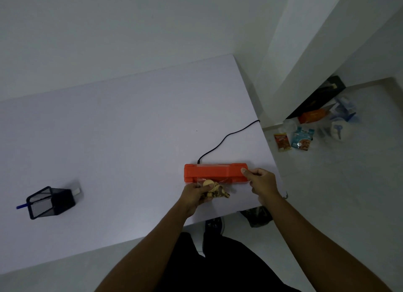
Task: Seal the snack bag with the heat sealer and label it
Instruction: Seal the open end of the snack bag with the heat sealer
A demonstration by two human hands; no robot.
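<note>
From the head camera, a white desk (109, 128) fills the middle of the view, set against a white wall. Near its right front corner lies an orange heat sealer (216, 171), long side across the view, with a black cord (226, 137) running from its back edge toward the desk's right edge. A clear snack bag (214, 188) holding pale chips and darker pieces lies just in front of the sealer, its top edge tucked in at the sealer's front lip. The left hand (197, 195) is closed around the bag's left side, thumb on top, fingers underneath. The right hand (260, 182) rests at the sealer's right end, fingers curled and thumb pressed on the top of the lid. Far to the left on the desk, a black mesh pen holder (51, 202) lies tipped on its side with a blue pen (21, 206) sticking out. On the floor (327, 182) to the right are several snack packets (293, 139) and a dark box.
</note>
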